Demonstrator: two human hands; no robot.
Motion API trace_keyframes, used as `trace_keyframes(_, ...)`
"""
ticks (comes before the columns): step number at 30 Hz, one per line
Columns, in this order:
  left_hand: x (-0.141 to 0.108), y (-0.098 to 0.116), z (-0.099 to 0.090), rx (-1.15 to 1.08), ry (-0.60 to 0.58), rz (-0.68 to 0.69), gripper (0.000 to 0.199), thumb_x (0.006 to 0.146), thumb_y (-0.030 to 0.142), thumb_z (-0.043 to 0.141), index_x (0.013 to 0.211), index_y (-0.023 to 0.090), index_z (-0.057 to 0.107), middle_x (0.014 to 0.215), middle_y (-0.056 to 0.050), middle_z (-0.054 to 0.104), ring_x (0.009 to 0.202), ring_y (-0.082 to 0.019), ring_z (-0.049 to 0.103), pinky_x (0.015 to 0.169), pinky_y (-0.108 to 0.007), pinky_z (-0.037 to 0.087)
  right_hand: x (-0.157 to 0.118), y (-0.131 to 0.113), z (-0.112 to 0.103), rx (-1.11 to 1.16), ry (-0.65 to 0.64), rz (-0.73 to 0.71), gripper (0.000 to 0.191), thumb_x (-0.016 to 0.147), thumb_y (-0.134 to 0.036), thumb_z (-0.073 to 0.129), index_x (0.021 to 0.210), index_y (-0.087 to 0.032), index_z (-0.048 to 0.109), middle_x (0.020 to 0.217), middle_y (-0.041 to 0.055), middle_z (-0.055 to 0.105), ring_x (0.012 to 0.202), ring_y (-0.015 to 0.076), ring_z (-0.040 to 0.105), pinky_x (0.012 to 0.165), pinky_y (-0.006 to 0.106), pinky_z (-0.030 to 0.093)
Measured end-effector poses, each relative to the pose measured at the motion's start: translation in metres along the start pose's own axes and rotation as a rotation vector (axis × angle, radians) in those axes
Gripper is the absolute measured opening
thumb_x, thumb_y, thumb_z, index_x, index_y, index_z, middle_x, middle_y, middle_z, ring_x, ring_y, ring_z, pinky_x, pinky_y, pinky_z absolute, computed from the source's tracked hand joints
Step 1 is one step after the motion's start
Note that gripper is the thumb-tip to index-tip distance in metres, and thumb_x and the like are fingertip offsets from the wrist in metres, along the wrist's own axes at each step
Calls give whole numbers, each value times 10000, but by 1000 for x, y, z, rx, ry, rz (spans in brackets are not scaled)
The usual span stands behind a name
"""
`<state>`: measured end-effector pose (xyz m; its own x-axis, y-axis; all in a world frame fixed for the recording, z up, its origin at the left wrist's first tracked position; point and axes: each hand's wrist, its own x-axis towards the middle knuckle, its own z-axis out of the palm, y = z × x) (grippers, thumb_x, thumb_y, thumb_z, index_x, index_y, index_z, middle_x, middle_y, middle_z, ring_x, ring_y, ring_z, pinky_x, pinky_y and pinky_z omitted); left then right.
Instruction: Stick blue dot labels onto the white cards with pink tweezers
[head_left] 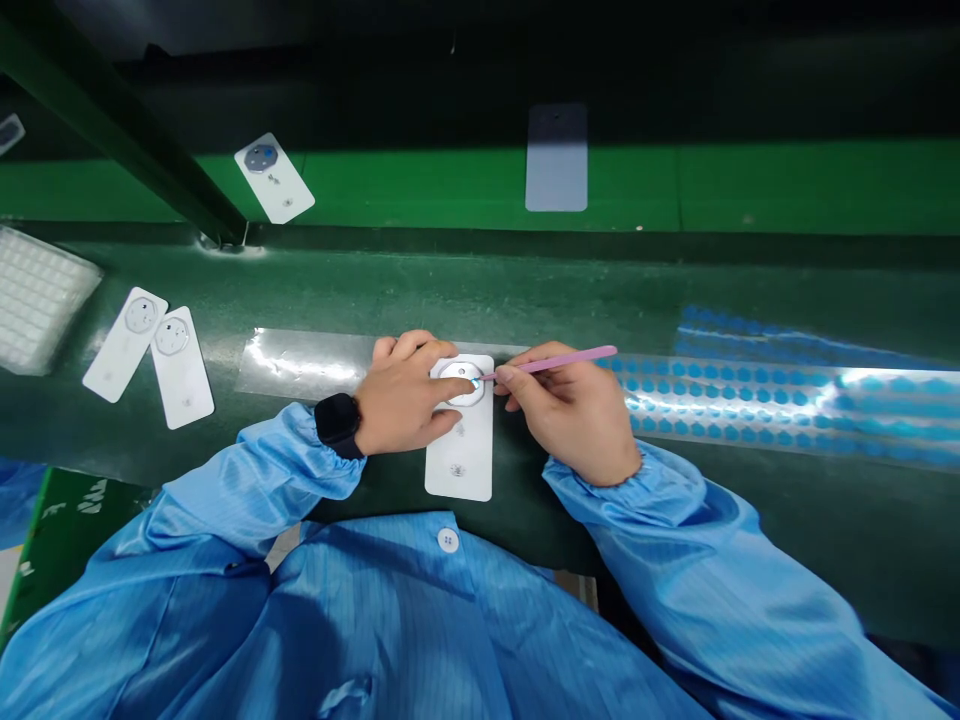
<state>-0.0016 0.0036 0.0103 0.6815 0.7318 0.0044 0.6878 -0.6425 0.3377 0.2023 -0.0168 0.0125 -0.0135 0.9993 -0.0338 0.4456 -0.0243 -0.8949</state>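
Now, right hand [570, 415]: you pinch one pink tool [574, 357], its tip at one blue piece [476, 384].
Left hand [405, 395]: fingers spread, ungripping, steadying the white card [460, 455].
Card in work: flat on the green bench [375, 285] before you.
Blue piece: seemingly being seated; next calls for fine touch.
All cards: six, one cropped.

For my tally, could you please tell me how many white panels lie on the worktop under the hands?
3: the middle panel, partly under the left hand; the outer panel and the inner panel, close together at the left. Any beyond the frame are hidden.
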Motion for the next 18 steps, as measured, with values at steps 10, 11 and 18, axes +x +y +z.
trace_keyframes(10, 0, 1, -1, -23, -7, 0, 280, 865, 390, 605, 1117, 315, 701, 1290, -86, 571, 1227, -323, 393, 883, -485, 286, -8, 3, 3, -146, 11, -239, 183, 917, -355, 574, 786, -242, 633, 735, 44, 684, 668, 235, 660, 611, 357, 499)
trace_keyframes(11, 0, 1, -1, -26, -8, -1, 279, 864, 391, 608, 1115, 315, 702, 1290, -85, 572, 1228, -322, 393, 887, -484, 286, -9, 2, 3, -159, 14, -246, 188, 919, -360, 572, 784, -245, 635, 734, 44, 684, 672, 236, 658, 616, 359, 499)
trace_keyframes(18, 0, 0, 0, -26, -2, -1, 278, 855, 391, 632, 1112, 321, 708, 1291, -79, 586, 1231, -322, 399, 892, -485, 290, -8, 2, 3, -163, 20, -214, 243, 917, -428, 564, 764, -255, 641, 739, 50, 689, 688, 247, 659, 647, 370, 513)
